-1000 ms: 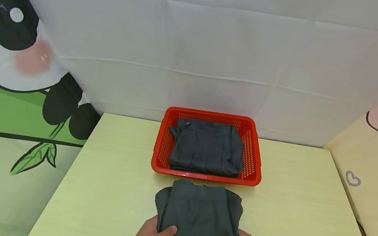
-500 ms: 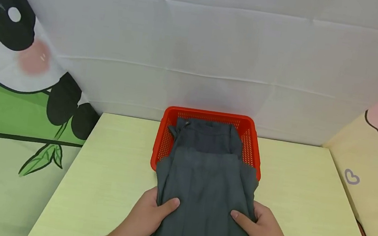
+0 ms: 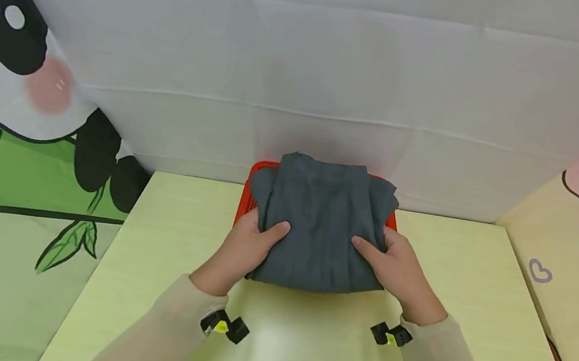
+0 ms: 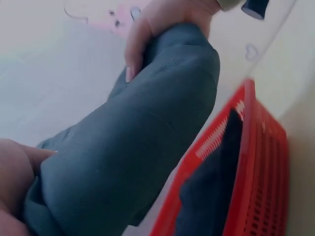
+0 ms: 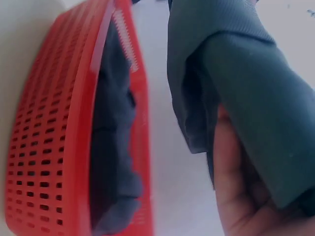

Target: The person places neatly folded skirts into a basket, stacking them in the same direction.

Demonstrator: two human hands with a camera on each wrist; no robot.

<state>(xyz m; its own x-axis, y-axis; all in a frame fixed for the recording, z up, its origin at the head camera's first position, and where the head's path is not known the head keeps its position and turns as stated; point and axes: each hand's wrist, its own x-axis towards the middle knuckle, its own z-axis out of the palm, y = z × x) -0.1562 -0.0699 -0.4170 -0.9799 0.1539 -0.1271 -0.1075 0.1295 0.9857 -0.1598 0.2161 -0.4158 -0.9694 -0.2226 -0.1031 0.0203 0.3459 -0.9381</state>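
A folded dark grey pleated skirt (image 3: pixel 322 227) is held level above the red plastic basket (image 3: pixel 244 202), hiding most of it in the head view. My left hand (image 3: pixel 243 249) grips its left side, thumb on top and fingers underneath. On the opposite side, my right hand (image 3: pixel 402 271) pinches it the same way. Both wrist views show a gap between the skirt and the basket. Inside the basket lies more folded dark cloth (image 5: pixel 110 147), partly visible past the rim in the left wrist view too.
The basket stands on a pale yellow table (image 3: pixel 468 326), near its back edge. A white sheet (image 3: pixel 336 77) hangs close behind it. A cartoon-printed cloth (image 3: pixel 11 168) covers the left side. Small black devices (image 3: pixel 226 326) sit at both wrists.
Both hands have carried the skirt forward, from the table's near side to over the basket. The basket and the cloth inside it have become mostly covered in the head view.
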